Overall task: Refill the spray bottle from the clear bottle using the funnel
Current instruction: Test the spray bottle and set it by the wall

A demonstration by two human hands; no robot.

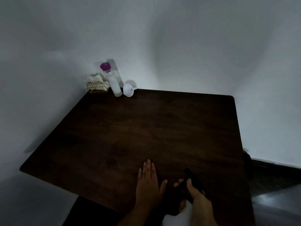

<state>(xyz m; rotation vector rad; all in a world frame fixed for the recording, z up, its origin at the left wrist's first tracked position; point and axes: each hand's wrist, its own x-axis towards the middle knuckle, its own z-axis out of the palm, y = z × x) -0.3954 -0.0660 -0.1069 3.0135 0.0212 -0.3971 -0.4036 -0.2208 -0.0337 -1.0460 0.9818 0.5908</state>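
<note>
Dark wooden table (pixel 114 128) meets a pale wall (pixel 179 46); at its upper-left corner stands the clear bottle (pixel 113 80), purple-capped, label unreadable, white funnel (pixel 128 90) just beside. Bottom centre, left hand (pixel 149 188) lies flat, fingers straight; right hand (pixel 197 199) curls round a black object (pixel 190 174) too dim to name

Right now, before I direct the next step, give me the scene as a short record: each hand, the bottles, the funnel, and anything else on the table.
left hand: flat on the table, fingers straight, holds nothing
right hand: grips a dark object, probably the spray bottle; too dim to confirm
clear bottle: upright at the far left corner, purple cap on
funnel: white, just right of the clear bottle, untouched
wire basket: gold, left of the clear bottle, holds white paper
stage: pouring not yet begun
</note>
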